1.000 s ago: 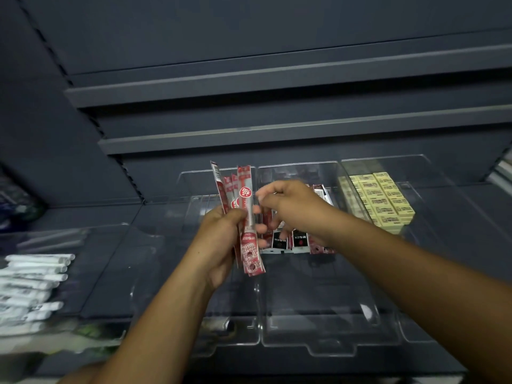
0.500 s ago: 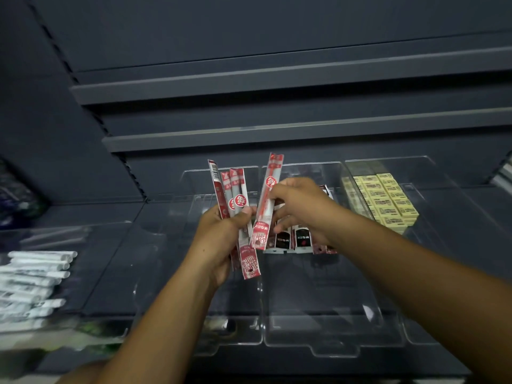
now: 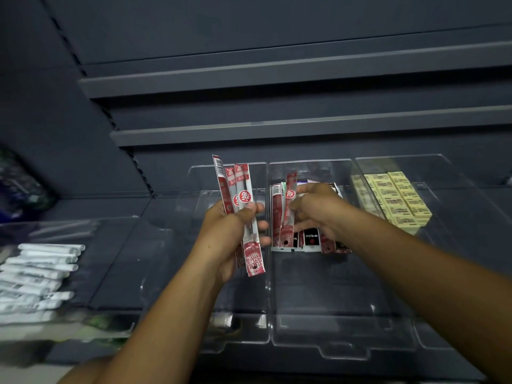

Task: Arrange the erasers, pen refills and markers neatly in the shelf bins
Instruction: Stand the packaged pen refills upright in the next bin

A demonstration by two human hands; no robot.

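My left hand (image 3: 230,239) grips a fan of red-and-white pen refill packets (image 3: 239,200), held upright over the left clear bin (image 3: 227,339). My right hand (image 3: 315,212) pinches a single red refill packet (image 3: 288,214) and holds it just inside the middle clear bin (image 3: 343,350), against the row of refill packets (image 3: 310,241) standing there. Yellow erasers (image 3: 396,198) are stacked in neat rows in the right clear bin (image 3: 443,173). White markers (image 3: 38,273) lie in a pile in the tray at far left.
Dark grey shelf boards (image 3: 277,76) run across above the bins. The front halves of the left and middle bins hold nothing. A blurred dark bag (image 3: 19,189) sits at the far left edge.
My right hand pulled one refill packet out of the left hand's bundle and carried it right and down into the middle bin. The left hand stayed in place with the rest.
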